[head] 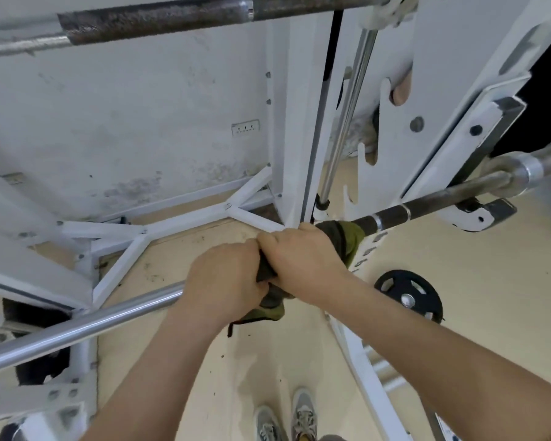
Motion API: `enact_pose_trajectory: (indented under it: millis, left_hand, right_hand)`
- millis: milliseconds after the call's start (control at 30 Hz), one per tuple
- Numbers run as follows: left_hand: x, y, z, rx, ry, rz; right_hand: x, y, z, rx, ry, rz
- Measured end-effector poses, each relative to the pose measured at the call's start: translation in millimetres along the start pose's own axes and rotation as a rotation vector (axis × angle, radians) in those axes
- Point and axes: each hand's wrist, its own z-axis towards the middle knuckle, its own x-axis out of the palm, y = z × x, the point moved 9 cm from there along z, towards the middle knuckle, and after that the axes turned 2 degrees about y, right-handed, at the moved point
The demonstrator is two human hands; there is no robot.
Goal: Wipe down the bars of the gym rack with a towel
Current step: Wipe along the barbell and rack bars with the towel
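While the left hand and the right hand sit side by side and touch, both curl tight round a green towel. The towel is wrapped round a long barbell that rests across the white gym rack. A loose bit of towel hangs under the left hand, with what may be a dark strap. A rusty bar runs across the top. A black weight plate lies on the tan floor near the right arm. Grey shoes stand below.
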Motion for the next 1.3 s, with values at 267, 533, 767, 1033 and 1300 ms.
enact_pose_trajectory:
  millis: [267,533,767,1033,1300]
  left_hand:
    - [-14,-90,14,0.176,-0.208,-0.001]
    - [-1,29,-11,-0.139,-0.038,-0.105]
    - [-16,-5,-14,0.191,-0.178,-0.104]
    - [-14,2,-5,0.142,-0.150,-0.080]
    - [-22,-17,-17,0.121,-0.274,-0.171]
  right_hand:
    - [-8,-142,-56,0.341,0.255,-0.161]
    - [7,6,6,0.012,0.198,0.005]
    - [-3,-126,-39,0.254,0.378,-0.200]
    - [10,-9,-1,0.059,0.180,-0.026]
    - [-5,-82,-23,0.200,0.268,-0.092]
